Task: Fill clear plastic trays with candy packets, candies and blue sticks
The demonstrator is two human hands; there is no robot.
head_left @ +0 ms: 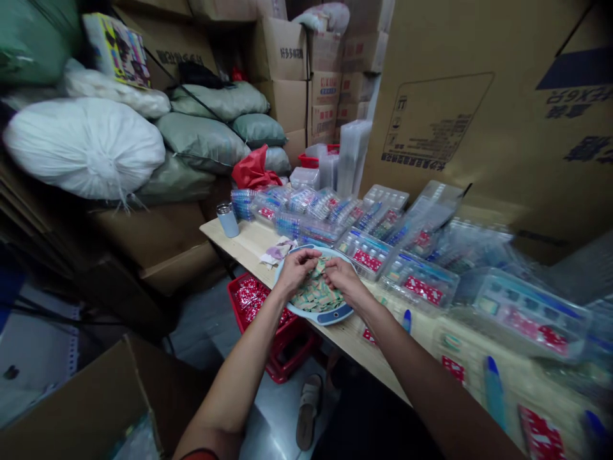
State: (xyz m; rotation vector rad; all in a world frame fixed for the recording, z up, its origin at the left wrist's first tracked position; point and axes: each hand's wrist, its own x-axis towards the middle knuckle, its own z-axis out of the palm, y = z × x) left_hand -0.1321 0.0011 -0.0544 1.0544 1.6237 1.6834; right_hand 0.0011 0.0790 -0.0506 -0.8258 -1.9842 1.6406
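Observation:
A light blue basin (312, 314) rests on the table, heaped with small flat pieces (313, 295) in pale green and beige. Over its left side is my left hand (297, 271), thumb and fingers pinched together. My right hand (343, 278) reaches over the right side of the basin, its fingers also closed in a pinch just above the pieces. Whatever sits between the fingertips of either hand is too small to make out. Beside the basin lies a crumpled white and purple cloth or paper (278, 251).
Clear plastic cases (421, 281) with red packets line the wooden table (249, 246). A blue-grey cup (228, 221) stands at its far left end. Below is a red crate (237, 300) of red packets. Blue pen-like items (493, 390) lie near right. Sacks (86, 147) and cartons (282, 51) are stacked behind.

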